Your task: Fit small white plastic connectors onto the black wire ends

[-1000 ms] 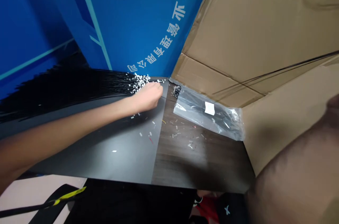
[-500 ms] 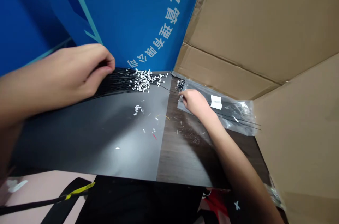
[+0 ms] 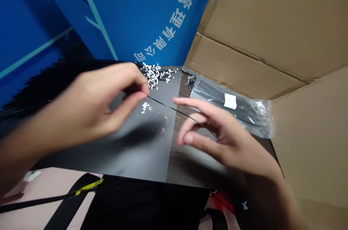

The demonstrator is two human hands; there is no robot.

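Observation:
My left hand (image 3: pixel 95 103) pinches one end of a thin black strand (image 3: pixel 174 107) between thumb and forefinger, just below a heap of small white pieces (image 3: pixel 153 76). The strand runs straight across to my right hand (image 3: pixel 214 132), entering among its fingers, which seem to hold it. Behind my left hand, a dense bundle of black strands (image 3: pixel 67 67) fans out towards the heap, partly hidden by that hand. A few loose white pieces (image 3: pixel 145 107) lie on the black sheet (image 3: pixel 136 150) below the strand.
A clear plastic bag of black strands (image 3: pixel 231 105) lies beside a small black cluster (image 3: pixel 190 81) at the back of the wood-grain table (image 3: pixel 185 164). Cardboard sheets (image 3: pixel 258 23) stand to the right, a blue banner (image 3: pixel 136 16) behind. A strap (image 3: pixel 73 195) lies below the table edge.
My left hand has moved right from the bundle and now pinches a strand. My right hand has come away from the plastic bag and lifted towards the strand's other end.

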